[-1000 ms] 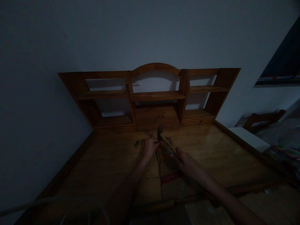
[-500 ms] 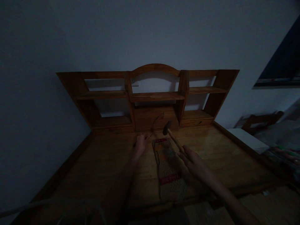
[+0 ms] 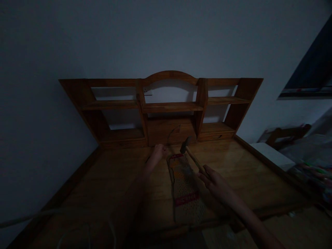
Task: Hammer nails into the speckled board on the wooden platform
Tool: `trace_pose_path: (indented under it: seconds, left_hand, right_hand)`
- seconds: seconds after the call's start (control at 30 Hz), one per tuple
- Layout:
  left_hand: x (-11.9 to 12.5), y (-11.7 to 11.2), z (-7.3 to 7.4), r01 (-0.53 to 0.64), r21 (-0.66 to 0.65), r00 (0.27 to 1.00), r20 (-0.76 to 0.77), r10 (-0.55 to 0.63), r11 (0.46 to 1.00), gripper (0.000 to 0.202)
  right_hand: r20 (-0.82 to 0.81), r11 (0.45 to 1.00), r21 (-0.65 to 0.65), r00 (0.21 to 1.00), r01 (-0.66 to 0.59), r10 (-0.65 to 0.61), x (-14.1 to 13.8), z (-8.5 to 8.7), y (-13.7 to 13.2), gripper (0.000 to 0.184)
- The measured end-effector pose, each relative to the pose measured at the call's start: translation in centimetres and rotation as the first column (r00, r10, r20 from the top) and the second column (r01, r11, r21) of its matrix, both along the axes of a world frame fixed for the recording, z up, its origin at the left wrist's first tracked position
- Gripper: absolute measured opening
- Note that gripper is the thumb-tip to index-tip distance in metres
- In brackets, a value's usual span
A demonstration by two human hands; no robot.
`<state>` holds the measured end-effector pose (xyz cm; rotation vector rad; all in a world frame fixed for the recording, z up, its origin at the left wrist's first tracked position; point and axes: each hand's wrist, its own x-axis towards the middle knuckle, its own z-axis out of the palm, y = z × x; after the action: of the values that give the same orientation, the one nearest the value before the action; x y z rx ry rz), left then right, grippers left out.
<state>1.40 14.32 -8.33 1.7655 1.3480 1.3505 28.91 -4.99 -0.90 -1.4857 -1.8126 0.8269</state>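
Observation:
My right hand (image 3: 211,179) is wrapped round the wooden handle of a hammer (image 3: 195,160). The dark hammer head points away from me, a little above the desk top. To its left, my left hand (image 3: 160,152) is closed with its fingertips pressed together; what they hold, if anything, is too small and dark to make out. Between the two hands lies a long flat piece (image 3: 186,185) with red bands, orange patches and dark dots, perhaps a bag or cloth. Beyond my left hand a thin dark curved strand (image 3: 169,134) rises in front of the back panel.
The wooden desk (image 3: 114,180) carries a shelf unit (image 3: 172,108) with an arched top along the wall. A white surface (image 3: 271,155) and a wooden chair back (image 3: 278,135) stand beyond the right edge. A pale blurred cord or bar (image 3: 28,218) crosses the lower left. The light is dim.
The hammer head has dropped slightly, and my right hand has shifted slightly right and down. My left hand has turned a little, its fingers curled more tightly. The view has shifted slightly.

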Motion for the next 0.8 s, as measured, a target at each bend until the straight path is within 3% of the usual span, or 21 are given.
trace_pose_path:
  seconds: [0.07, 0.13, 0.27, 0.33, 0.8]
  left_hand:
    - [0.6, -1.1, 0.1, -0.022, -0.043, 0.999, -0.031, 0.021, 0.999, 0.010]
    - [1.4, -2.1, -0.1, -0.007, -0.068, 0.999, 0.052, 0.010, 0.998, 0.013]
    - [2.6, -3.7, -0.7, 0.143, -0.124, 0.953, 0.286, -0.103, 0.982, 0.023]
    - [2.8, -4.0, -1.1, 0.195, -0.136, 0.938, 0.315, -0.145, 0.971, 0.024]
    - [2.5, -4.3, -1.2, 0.249, -0.129, 0.959, 0.170, -0.226, 0.960, 0.021]
  right_hand:
    - [0.015, 1.000, 0.003, 1.000, 0.013, -0.013, 0.2, 0.1, 0.0, 0.039]
    - [0.035, 1.000, -0.008, 0.999, 0.018, -0.018, 0.3, 0.2, 0.2, 0.039]
    - [0.045, 0.999, 0.000, 0.998, 0.032, -0.032, 0.2, 0.2, 0.5, 0.039]
    - [0.030, 0.998, 0.007, 0.998, 0.055, -0.055, 0.1, 0.2, 0.6, 0.041]
    - [0.004, 1.000, 0.005, 1.000, 0.016, -0.016, -0.3, 0.7, 0.7, 0.043]
